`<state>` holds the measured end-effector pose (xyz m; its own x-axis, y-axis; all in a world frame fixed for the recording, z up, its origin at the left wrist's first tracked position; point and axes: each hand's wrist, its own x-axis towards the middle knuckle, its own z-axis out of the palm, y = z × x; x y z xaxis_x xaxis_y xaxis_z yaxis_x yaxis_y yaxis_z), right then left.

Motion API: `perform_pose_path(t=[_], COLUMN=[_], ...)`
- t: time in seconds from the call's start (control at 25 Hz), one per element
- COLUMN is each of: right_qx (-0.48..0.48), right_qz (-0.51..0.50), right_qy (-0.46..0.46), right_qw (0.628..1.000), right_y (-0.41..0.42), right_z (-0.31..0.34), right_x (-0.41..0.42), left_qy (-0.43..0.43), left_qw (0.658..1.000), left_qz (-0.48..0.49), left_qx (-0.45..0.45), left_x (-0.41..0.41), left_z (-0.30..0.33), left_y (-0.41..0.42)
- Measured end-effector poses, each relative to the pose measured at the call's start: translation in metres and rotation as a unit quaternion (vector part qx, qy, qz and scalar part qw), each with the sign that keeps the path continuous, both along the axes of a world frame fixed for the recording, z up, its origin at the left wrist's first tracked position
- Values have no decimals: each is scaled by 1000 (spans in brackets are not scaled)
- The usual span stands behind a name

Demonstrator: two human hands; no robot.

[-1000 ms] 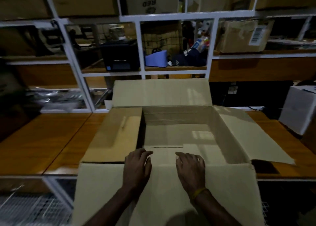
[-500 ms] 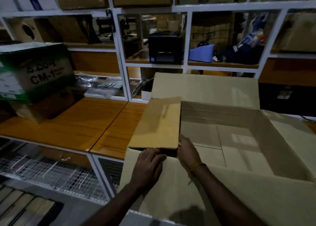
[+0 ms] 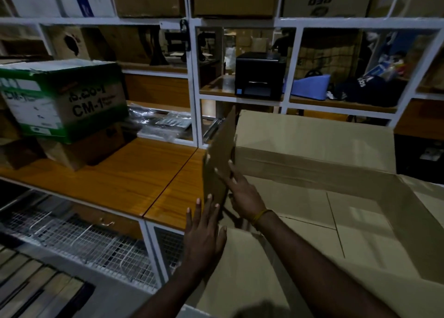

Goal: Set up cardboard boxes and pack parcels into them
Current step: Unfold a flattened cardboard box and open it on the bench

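meanwhile, a person's right hand [image 3: 242,192] presses spread fingers against the raised side flap [image 3: 222,149] of an open cardboard box [image 3: 312,164] on a wooden table [image 3: 125,173]; just below, the left hand [image 3: 204,233] lies flat, fingers straight, on the box's outer wall.

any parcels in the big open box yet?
No: the open cardboard box shows only its bare bottom flaps, while both hands work its left side flap.

Green CM-1 carton [image 3: 64,101] on wooden bench [image 3: 125,173] at left; black printer [image 3: 258,77] on shelf beyond.
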<state>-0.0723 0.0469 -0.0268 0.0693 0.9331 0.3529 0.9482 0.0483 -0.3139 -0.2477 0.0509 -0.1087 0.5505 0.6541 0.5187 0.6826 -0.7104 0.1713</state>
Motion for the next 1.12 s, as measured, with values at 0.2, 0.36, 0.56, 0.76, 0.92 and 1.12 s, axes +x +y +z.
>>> perform_pose_path(t=[0.2,0.36,0.56,0.76,0.92,1.12], right_qx=[-151,-183,-199,-203,-169,-156], right_qz=[50,33,-7,-33,-101,-178], right_qy=[-83,-71,-9,15,65,112], right_qw=[984,980,980,978,978,965], right_y=[22,28,32,10,-57,-140], right_z=[-26,-43,-38,-31,-33,-31], right_x=[-5,-5,-17,-21,-1,44], left_qy=[32,53,74,127,164,147], left_qw=[994,982,976,972,972,981], left_qz=[79,117,81,81,54,-4], left_qx=[-61,-136,-191,-182,-156,-123], left_x=[-7,-7,-9,-10,16,67], left_z=[3,6,16,31,42,43], left_y=[2,4,7,10,-17,-79])
